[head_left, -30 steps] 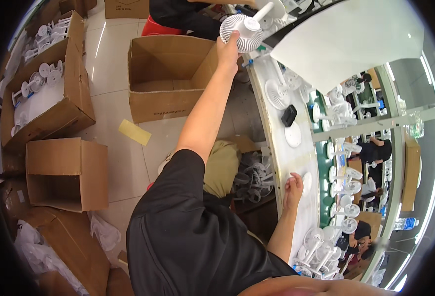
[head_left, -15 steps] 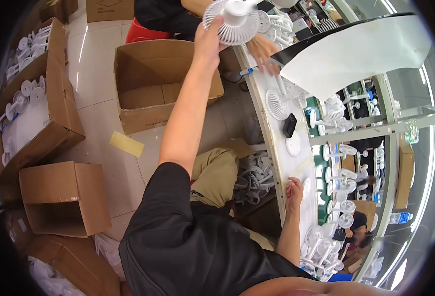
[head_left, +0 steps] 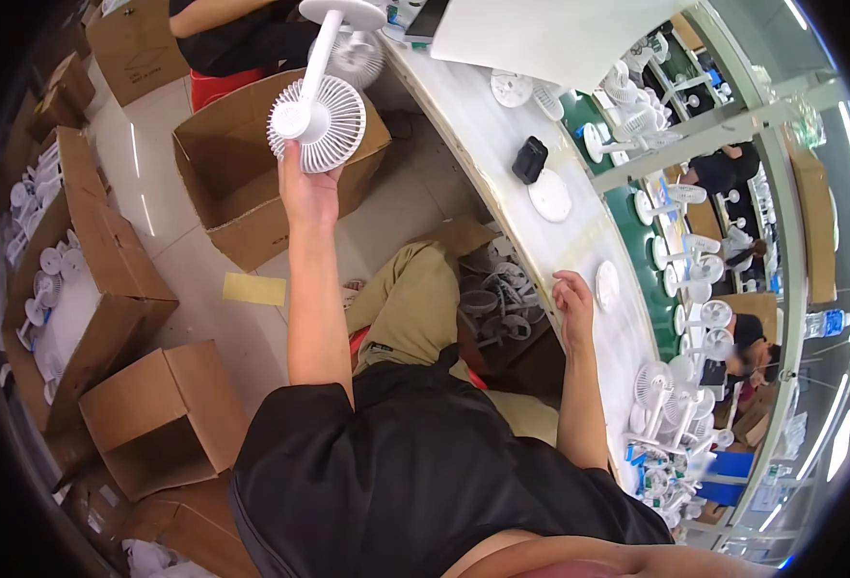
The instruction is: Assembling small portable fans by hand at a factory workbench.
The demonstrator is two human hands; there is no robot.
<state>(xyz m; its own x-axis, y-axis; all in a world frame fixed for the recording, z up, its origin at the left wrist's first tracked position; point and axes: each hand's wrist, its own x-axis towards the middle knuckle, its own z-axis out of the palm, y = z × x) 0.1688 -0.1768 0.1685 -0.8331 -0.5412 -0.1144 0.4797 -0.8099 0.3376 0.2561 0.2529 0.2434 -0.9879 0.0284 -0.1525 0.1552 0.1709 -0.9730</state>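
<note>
My left hand (head_left: 311, 197) is gripping a white fan (head_left: 340, 125) by its head's rim, thumb showing, other fingers hiding behind. From them the stem is pointing away, leaning right, the view's top edge cropping its base. Beyond, a box (head_left: 242, 231) is standing; a second fan (head_left: 362, 60) is blurring behind the stem. Well right, my right hand (head_left: 575, 306) is half-curling, seemingly empty.

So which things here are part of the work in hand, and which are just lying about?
In hand or nearest the hands:
White fan, held in the left hand
White disc on the bench, beside the seemingly empty right hand

Probably just lying about:
Yellow slip on the floor
Water bottle
</note>
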